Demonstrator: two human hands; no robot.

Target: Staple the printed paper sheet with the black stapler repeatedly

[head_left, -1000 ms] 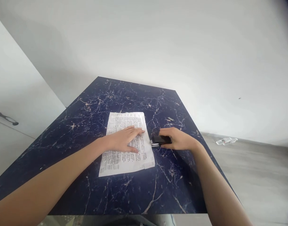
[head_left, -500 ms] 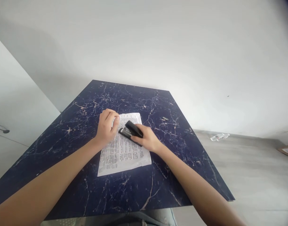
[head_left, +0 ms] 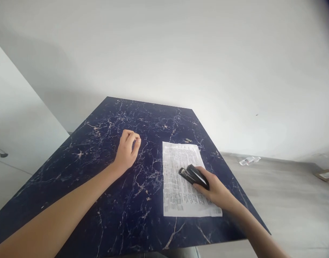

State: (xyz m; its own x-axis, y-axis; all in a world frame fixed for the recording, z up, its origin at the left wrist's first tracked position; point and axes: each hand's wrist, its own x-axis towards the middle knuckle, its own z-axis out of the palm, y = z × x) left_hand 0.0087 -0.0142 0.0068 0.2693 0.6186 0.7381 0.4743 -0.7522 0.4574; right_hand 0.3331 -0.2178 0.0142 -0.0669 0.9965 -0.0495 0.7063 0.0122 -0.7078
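Note:
My right hand (head_left: pixel 211 186) grips a black stapler (head_left: pixel 198 175) over the right part of a printed sheet of paper (head_left: pixel 177 179). The stapler's jaws are apart and its front end points to the upper left. Part of the paper is covered by the stapler and the hand. To the left, away from the paper, my left hand (head_left: pixel 128 148) is closed over the table, thumb and fingertips together. What it pinches, if anything, is too small to make out.
A dark blue marble-patterned table (head_left: pixel 143 222) stands against a pale wall. Just beyond the paper lies a small greyish piece (head_left: pixel 188 140). On the floor at right are crumpled clear plastic (head_left: pixel 249 161) and a brown box (head_left: pixel 327 175). A white cabinet (head_left: pixel 22 118) stands at left.
The paper and the stapler have moved right and nearer to me with my right hand. My left hand has come off the paper's edge and stays at about the same place, closed.

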